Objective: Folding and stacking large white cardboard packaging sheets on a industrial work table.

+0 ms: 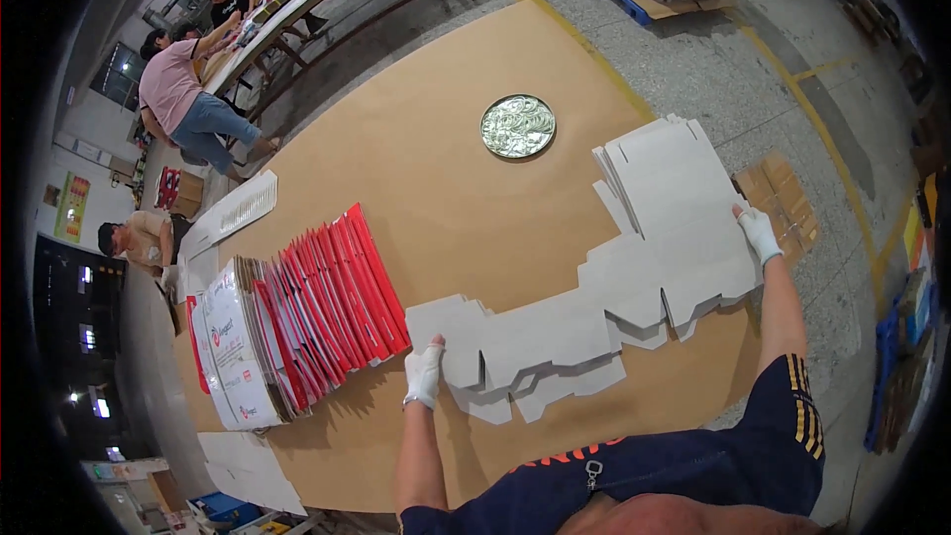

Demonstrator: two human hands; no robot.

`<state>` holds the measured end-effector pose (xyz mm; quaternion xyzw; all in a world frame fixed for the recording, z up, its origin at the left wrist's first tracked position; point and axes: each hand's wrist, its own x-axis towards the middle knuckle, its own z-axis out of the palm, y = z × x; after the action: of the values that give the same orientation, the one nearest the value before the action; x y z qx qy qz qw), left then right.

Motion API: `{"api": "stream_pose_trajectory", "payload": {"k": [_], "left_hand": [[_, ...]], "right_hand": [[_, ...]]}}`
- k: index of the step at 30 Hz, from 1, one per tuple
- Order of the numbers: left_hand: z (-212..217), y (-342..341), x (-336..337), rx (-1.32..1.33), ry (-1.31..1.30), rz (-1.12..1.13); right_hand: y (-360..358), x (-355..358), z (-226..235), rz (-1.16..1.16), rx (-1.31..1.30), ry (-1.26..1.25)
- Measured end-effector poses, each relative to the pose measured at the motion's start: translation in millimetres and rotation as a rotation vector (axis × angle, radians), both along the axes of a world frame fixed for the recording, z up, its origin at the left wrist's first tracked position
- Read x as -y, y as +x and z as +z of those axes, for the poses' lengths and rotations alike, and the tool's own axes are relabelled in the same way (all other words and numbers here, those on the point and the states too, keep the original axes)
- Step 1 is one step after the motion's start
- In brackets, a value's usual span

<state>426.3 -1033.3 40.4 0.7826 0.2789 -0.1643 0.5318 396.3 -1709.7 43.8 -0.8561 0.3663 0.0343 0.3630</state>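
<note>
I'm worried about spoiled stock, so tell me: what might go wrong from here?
The layered white cardboard sheets sit out of line; held near opposite ends by the left hand and right hand, they might slip apart or bend in the middle. Their left end is close to the row of red pieces, so a leftward swing could topple some. The round dish beyond them could get knocked if the sheets sweep forward.

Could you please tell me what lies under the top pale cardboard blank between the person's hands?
Edges of more pale cardboard layers show beneath the top blank, above the brown tabletop; whatever else it covers cannot be seen.
</note>
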Motion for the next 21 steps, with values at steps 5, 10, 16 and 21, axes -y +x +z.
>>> {"api": "stream_pose_trajectory", "payload": {"k": [5, 10, 16, 21], "left_hand": [[31, -64, -5, -0.144, 0.116, -0.078], [37, -110, 3, -0.269, 0.638, -0.143], [38, -110, 88, 0.381, 0.806, -1.088], [55, -87, 122, 0.178, 0.653, -1.150]], "right_hand": [[-39, -9, -11, 0.012, 0.013, 0.054], [-53, -4, 14, 0.247, -0.335, 0.109], [0, -21, 6, 0.135, -0.012, 0.447], [-4, -38, 25, 0.235, -0.140, 0.311]]}}
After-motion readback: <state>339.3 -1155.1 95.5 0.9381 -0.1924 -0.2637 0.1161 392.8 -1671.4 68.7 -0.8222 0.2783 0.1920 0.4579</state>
